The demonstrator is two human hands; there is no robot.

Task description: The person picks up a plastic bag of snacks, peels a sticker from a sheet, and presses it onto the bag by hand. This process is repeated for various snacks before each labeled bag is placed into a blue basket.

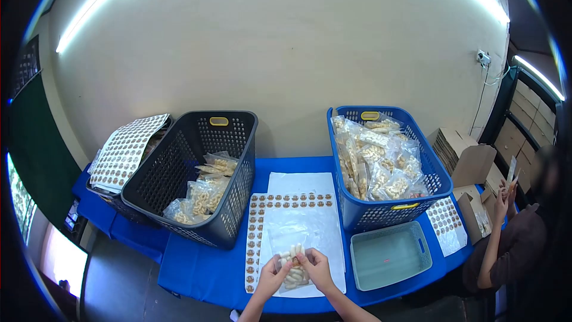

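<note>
My left hand (pixel 271 275) and my right hand (pixel 317 268) grip a clear plastic bag (pixel 294 276) of pale, curled snack puffs from its two sides. Both thumbs rest on the bag's front, and a small brown round sticker (pixel 295 260) shows close to the right thumb. Beneath the bag lies a sheet of round stickers (pixel 252 244), its middle bare white and its printed rows left along the left and top edges.
A dark grey basket (pixel 238 214) with several bags stands left; a blue basket (pixel 381 217) full of them stands right. A shallow green tray (pixel 387 262) sits before it. More sticker sheets (pixel 128 152) lie far left. At right, a co-worker (pixel 506 250) handles something beside cardboard boxes (pixel 468 161).
</note>
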